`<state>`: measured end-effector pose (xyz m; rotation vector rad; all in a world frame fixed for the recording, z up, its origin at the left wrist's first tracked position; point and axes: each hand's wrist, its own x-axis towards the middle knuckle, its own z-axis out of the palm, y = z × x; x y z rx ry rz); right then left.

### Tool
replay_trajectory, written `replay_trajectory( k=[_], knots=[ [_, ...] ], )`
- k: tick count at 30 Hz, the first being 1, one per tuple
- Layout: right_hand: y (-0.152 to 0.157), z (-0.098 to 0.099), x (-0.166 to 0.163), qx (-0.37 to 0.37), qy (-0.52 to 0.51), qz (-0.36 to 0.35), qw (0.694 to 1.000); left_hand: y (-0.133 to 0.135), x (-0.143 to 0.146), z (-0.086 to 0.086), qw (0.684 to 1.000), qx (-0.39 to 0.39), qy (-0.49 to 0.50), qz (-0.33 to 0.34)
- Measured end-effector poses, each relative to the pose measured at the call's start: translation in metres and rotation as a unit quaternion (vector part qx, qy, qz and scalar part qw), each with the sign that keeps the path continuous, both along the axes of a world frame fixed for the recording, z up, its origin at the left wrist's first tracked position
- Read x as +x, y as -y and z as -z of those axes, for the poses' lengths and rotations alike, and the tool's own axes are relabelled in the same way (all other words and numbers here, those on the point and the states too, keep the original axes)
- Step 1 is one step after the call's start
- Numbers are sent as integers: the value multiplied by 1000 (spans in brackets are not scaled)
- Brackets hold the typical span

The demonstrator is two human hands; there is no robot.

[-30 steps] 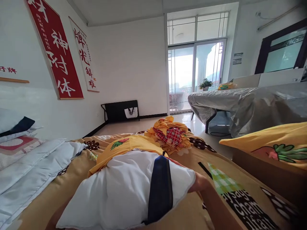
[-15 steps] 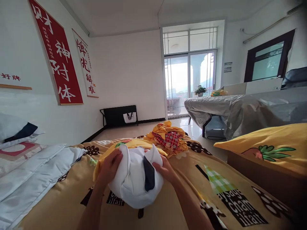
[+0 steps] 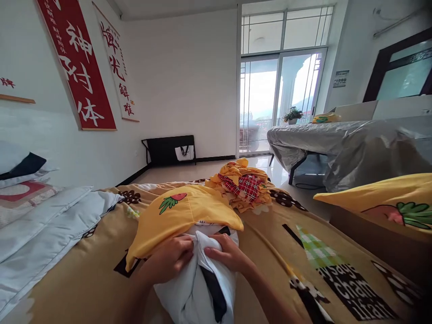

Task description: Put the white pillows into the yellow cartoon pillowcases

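Observation:
A white pillow (image 3: 180,294) with a dark navy panel stands folded before me on the patterned bedspread (image 3: 270,288). My left hand (image 3: 172,260) is closed on the pillow's upper edge, and my right hand (image 3: 227,254) pinches the fold just beside it. Directly beyond the hands lies a yellow pillowcase (image 3: 199,204) with a carrot print. Its near edge drapes over the far end of the pillow; how far the pillow reaches inside is hidden.
Crumpled yellow and red plaid fabric (image 3: 248,186) lies at the bed's far edge. White pillows (image 3: 43,238) are piled at left. Another yellow carrot-print cloth (image 3: 381,198) covers a brown box at right. Farther off stands a plastic-covered table (image 3: 310,139).
My hands have come closer together and drawn the pillow toward me, folding its corners inward. More of the yellow pillowcase shows beyond it. The camera view has tilted down slightly.

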<state>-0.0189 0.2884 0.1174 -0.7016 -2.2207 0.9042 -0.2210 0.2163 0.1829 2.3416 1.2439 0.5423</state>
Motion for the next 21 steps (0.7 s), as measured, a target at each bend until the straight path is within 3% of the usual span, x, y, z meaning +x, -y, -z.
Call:
replay_trajectory(
  k=[10,21],
  knots=[
    [-1,1,2,-10,-23,-16,1000,-2,1,3,1000,1,-2,-21],
    [1,-2,4,-39,-30,-18,999,-4,30,16,995,24,26,-95]
  ],
)
